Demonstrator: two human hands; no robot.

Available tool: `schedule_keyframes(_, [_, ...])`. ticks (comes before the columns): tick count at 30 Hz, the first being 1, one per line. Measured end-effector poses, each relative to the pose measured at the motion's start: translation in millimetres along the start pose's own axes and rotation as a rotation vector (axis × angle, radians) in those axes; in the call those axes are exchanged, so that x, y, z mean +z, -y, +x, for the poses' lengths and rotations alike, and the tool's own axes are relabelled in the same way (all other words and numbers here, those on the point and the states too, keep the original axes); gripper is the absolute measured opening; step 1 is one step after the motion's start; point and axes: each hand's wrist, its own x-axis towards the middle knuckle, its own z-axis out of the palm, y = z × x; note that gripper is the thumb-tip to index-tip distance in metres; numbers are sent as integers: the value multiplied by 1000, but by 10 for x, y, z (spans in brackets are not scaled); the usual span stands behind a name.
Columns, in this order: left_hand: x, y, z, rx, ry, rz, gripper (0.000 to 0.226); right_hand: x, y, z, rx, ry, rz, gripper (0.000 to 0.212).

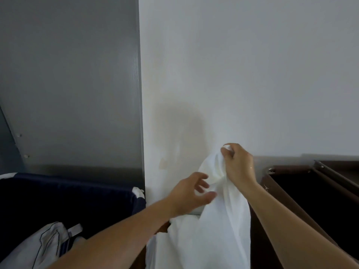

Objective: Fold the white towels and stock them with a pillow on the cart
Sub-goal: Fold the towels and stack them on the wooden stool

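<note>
White towel [217, 220] hangs vertically, top corner pinched by right hand [238, 166]

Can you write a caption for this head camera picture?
Right hand lifts a white towel by its corner while the open left hand reaches for it.

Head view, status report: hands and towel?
Right hand pinches white towel top, lifted. Left hand open, fingers reaching at towel. Nothing in the way.

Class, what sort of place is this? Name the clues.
Probably a hotel housekeeping area: a white towel lifted by hand, a dark navy laundry bin at left, and a brown cart compartment against a plain wall.
</note>
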Motion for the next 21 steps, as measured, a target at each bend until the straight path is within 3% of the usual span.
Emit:
schedule_keyframes(5, [283, -420, -53, 65, -206, 255, 58, 58, 100, -27, -12, -3, -13, 25])
schedule_keyframes(9, [333, -485, -19, -36, -192, 358, 28, 58, 141, -15, -3, -17, 3, 26])
schedule_keyframes(12, [310, -426, 36, -106, -181, 397, 18, 70, 155, -9, -7, -27, -5, 27])
schedule_keyframes(16, [255, -370, 64, -178, -159, 408, 15, 108, 169, 6, 7, -32, 0, 27])
schedule_keyframes(19, [257, -480, 113, -146, -148, 420, 36, 176, 216, -13, -8, -8, 11, 26])
schedule_keyframes(21, [255, -499, 175, -89, -193, 488, 33, 210, 237, -21, -11, 3, 25, 25])
